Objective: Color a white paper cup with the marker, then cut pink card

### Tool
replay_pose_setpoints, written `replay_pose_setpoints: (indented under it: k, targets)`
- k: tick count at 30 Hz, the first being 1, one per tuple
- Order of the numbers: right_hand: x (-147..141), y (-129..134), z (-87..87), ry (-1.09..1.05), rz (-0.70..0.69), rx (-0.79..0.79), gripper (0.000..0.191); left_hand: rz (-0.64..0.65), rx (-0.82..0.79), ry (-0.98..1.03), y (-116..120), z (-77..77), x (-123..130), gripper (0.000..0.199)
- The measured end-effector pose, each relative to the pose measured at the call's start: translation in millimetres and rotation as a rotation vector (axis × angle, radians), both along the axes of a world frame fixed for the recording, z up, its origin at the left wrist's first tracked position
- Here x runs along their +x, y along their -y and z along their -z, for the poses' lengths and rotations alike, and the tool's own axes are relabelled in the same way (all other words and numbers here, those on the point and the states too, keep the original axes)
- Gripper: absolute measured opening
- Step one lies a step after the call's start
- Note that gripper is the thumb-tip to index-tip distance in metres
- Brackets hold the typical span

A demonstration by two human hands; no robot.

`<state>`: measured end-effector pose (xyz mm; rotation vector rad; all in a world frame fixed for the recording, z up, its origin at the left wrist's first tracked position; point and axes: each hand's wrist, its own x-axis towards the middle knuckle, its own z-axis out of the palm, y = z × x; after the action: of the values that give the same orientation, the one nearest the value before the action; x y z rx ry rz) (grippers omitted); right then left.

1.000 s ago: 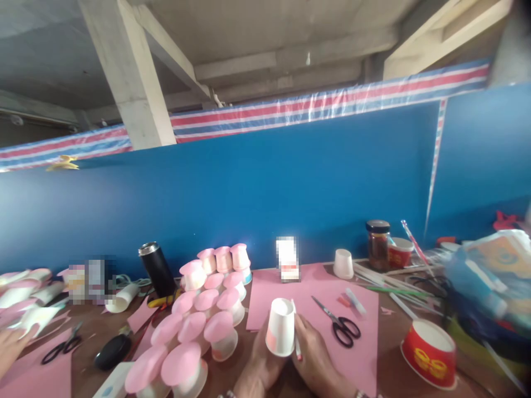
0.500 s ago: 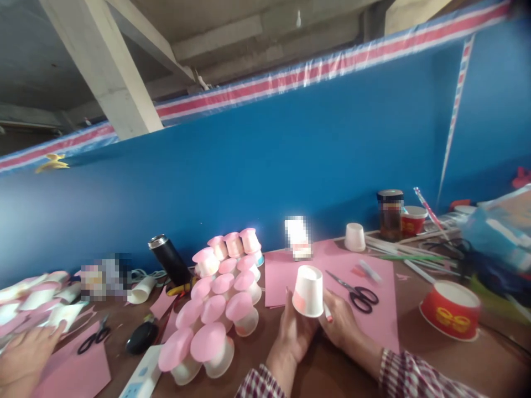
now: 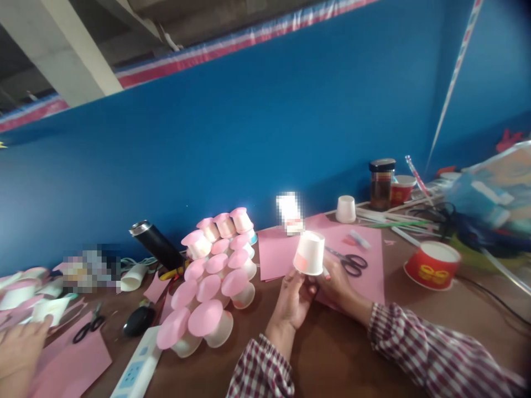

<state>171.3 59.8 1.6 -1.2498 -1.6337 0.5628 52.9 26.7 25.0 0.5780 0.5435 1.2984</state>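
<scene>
A white paper cup, bottom up with a pale orange patch on its side, is in my left hand, whose fingers close around its lower rim. Close to the cup's right side is my right hand, its fingers closed on a slim white marker with a red end, mostly hidden by the hand. Behind my right hand, black-handled scissors lie on pink paper. Left of my hands stand several upturned paper cups, topped with pink paper discs.
A red paper bowl sits at the right. Farther back are a lone white cup and a dark jar. On the left are a power strip, a mouse, a black flask and another person's hand.
The view has tipped down and shifted right. Both my hands still hold the cup and marker close together, and the marker shows less now.
</scene>
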Motion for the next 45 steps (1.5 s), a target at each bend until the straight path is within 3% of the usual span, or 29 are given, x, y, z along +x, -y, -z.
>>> replay_pose_setpoints:
  k: [3, 8, 14, 21, 28, 33, 36, 40, 45]
  targets:
    - [-1, 0, -0.4, 0.043, -0.021, -0.03, 0.021, -0.008, 0.001, 0.01, 1, -2.8, -4, 0.018]
    - [-2, -2, 0.8, 0.066, 0.004, -0.034, 0.02, 0.002, -0.038, 0.072, 2, -1.7, -10, 0.034]
    - [3, -5, 0.6, 0.121, -0.03, -0.004, 0.019, 0.017, -0.124, 0.158, 1, 0.0, -6, 0.026]
    - [6, -10, 5.3, 0.196, -0.07, 0.02, 0.024, 0.085, 0.036, 0.125, 4, -4.9, -6, 0.03]
    - [3, -13, 8.7, 0.214, -0.095, 0.017, 0.022, 0.096, 0.044, 0.087, 1, -1.9, -8, 0.027]
    - [2, -8, 3.9, 0.227, -0.118, 0.031, 0.015, 0.009, -0.014, 0.164, -3, -1.4, -11, 0.01]
    - [4, 0, -3.4, 0.204, -0.118, 0.085, 0.022, -0.1, -0.073, 0.243, -8, -1.8, -17, 0.002]
    - [7, 8, -11.0, 0.067, -0.137, 0.181, 0.027, -0.211, -0.151, 0.298, -16, -0.3, -22, 0.007]
    - [3, 9, -15.5, -0.095, -0.078, 0.237, 0.03, -0.21, -0.205, 0.275, -18, 1.8, -18, 0.008]
